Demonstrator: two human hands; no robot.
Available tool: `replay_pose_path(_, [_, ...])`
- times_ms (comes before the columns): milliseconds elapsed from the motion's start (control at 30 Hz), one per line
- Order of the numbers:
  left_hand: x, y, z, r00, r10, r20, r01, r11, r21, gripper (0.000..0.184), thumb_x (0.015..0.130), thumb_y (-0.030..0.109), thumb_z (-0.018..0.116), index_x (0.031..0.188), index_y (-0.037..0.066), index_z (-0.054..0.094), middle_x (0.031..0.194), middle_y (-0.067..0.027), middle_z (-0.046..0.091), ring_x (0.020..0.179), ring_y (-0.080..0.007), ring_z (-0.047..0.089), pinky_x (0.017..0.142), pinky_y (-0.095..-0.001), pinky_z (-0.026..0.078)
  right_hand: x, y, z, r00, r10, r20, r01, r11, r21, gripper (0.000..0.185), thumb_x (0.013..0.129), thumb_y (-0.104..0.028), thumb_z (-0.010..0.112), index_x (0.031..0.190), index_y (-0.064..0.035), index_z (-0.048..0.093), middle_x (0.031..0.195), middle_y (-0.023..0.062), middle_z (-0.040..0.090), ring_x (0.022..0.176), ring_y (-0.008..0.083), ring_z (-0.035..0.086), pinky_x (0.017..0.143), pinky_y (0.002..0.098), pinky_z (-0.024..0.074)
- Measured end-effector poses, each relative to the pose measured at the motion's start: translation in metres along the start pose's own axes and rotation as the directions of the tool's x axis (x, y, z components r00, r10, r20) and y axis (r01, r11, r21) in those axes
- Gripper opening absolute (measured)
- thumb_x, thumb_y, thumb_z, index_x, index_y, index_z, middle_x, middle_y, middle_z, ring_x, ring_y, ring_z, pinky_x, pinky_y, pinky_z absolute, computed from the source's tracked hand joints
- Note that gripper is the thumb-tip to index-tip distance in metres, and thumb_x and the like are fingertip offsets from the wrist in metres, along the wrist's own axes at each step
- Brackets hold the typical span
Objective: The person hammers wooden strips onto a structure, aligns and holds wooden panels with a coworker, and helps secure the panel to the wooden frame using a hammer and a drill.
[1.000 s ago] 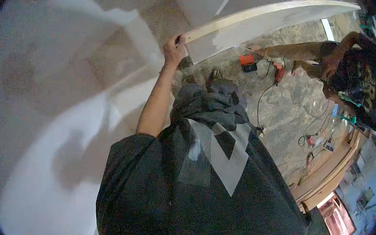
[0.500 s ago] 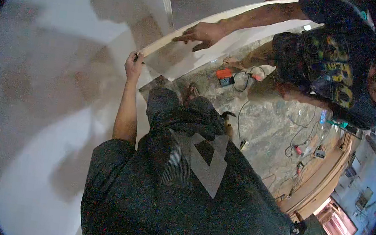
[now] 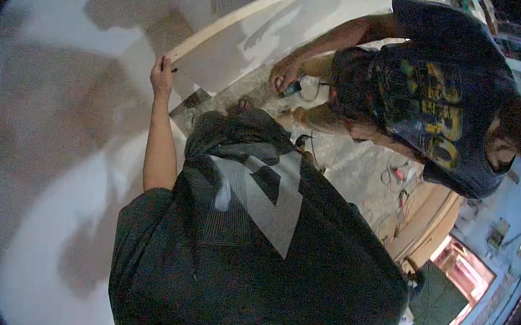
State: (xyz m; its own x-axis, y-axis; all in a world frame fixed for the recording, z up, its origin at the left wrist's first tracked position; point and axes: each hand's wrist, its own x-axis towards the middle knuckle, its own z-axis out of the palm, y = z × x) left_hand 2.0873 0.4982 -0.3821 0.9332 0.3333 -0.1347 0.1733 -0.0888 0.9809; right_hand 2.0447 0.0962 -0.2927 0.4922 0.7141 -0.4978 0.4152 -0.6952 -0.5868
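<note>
Panel (image 3: 226,54), near left end in your left hand (image 3: 162,78), fingers curled closed, right hand unseen; seemingly being steadied, any shift needing firm grip.

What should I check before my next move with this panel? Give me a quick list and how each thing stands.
1. Left hand on the panel: ok, at the near end of its pale edge; how firmly, cannot tell.
2. Right hand ready: cannot tell, I can't make it out.
3. Co-worker's hand off the pale edge: ok, it is lower down.
4. Floor free of clutter: not ok, a red item lies there.
5. Your foot clear of the panel: cannot tell, it looks close.
</note>
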Motion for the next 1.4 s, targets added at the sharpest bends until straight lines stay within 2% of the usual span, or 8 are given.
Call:
replay_pose_path(167, [0.002,-0.007,-0.004,0.996,-0.033,0.083,0.028,0.998,0.052,0.051,0.084,0.044,0.050,0.106,-0.002,0.054,0.091,-0.0083,0.058,0.082,-0.0167,0.053,0.077,-0.0262,0.040,0.029,-0.024,-0.077,0.928,-0.229,0.295,0.263,0.962,-0.080,0.049,0.072,-0.031,0.065,0.114,-0.0090,0.051,0.090,0.0077,0.059,0.081,0.0195,0.057,0.068,0.0280,0.0433])
replay_pose_path(367, [-0.007,0.018,0.018,0.995,0.041,0.087,-0.026,0.987,-0.158,0.052,0.085,0.043,0.048,0.110,-0.002,0.051,0.092,-0.0091,0.058,0.083,-0.0173,0.052,0.080,-0.0276,0.039,0.098,0.142,0.067,0.918,-0.017,-0.396,0.008,1.000,-0.023,0.054,0.065,-0.023,0.070,0.114,-0.0129,0.052,0.104,0.0064,0.058,0.090,0.0157,0.055,0.074,0.0287,0.0437])
replay_pose_path(567, [0.000,0.026,0.038,0.981,-0.027,0.190,0.065,0.978,-0.196,0.050,0.086,0.040,0.048,0.117,0.000,0.049,0.103,-0.0097,0.057,0.093,-0.0186,0.053,0.084,-0.0306,0.040,0.087,-0.039,-0.023,0.763,0.561,0.320,-0.608,0.791,0.063,0.038,0.072,-0.006,0.063,0.109,-0.0064,0.055,0.115,0.0075,0.052,0.103,0.0140,0.047,0.089,0.0258,0.0385])
replay_pose_path(700, [0.015,-0.007,0.034,0.950,0.256,0.180,-0.265,0.964,0.027,0.043,0.089,0.033,0.046,0.117,0.001,0.048,0.108,-0.0113,0.056,0.095,-0.0209,0.054,0.081,-0.0307,0.042,0.026,-0.051,0.005,0.872,0.449,0.194,-0.457,0.889,-0.005,0.036,0.074,-0.007,0.061,0.110,-0.0048,0.054,0.114,0.0080,0.052,0.103,0.0138,0.047,0.089,0.0254,0.0380])
replay_pose_path(833, [0.023,-0.019,0.041,0.982,0.009,0.187,-0.004,1.000,-0.025,0.040,0.089,0.031,0.045,0.117,0.002,0.048,0.111,-0.0121,0.055,0.097,-0.0216,0.053,0.082,-0.0313,0.041,-0.052,-0.057,0.032,0.963,0.267,0.044,-0.231,0.894,-0.383,0.033,0.077,-0.007,0.059,0.110,-0.0033,0.053,0.113,0.0084,0.052,0.102,0.0136,0.047,0.090,0.0250,0.0374])
replay_pose_path(1033, [0.011,-0.009,0.045,0.986,0.011,0.166,-0.002,0.999,-0.050,0.039,0.088,0.030,0.045,0.117,0.003,0.049,0.107,-0.0134,0.056,0.100,-0.0229,0.053,0.084,-0.0304,0.040,-0.118,-0.068,0.058,0.999,-0.036,0.026,0.023,-0.092,-0.995,0.030,0.081,-0.008,0.056,0.110,-0.0009,0.052,0.112,0.0091,0.052,0.101,0.0133,0.047,0.090,0.0244,0.0366])
replay_pose_path(1233, [0.004,-0.027,0.031,0.966,0.171,0.191,-0.156,0.983,-0.091,0.044,0.086,0.035,0.045,0.116,0.003,0.049,0.108,-0.0133,0.056,0.103,-0.0252,0.052,0.086,-0.0324,0.039,-0.052,-0.125,0.004,0.966,0.249,0.069,0.255,-0.884,-0.391,0.035,0.085,-0.009,0.047,0.115,0.0067,0.038,0.105,0.0120,0.050,0.100,0.0174,0.048,0.082,0.0226,0.0419])
replay_pose_path(1400, [-0.063,-0.097,-0.008,0.984,-0.066,0.163,0.034,0.981,0.192,0.043,0.087,0.033,0.045,0.112,-0.002,0.050,0.109,-0.0138,0.056,0.102,-0.0253,0.053,0.083,-0.0330,0.041,0.030,-0.138,-0.016,0.998,0.058,0.025,0.063,-0.957,-0.284,0.026,0.091,-0.019,0.045,0.106,0.0015,0.051,0.102,0.0085,0.053,0.095,0.0166,0.051,0.088,0.0245,0.0359])
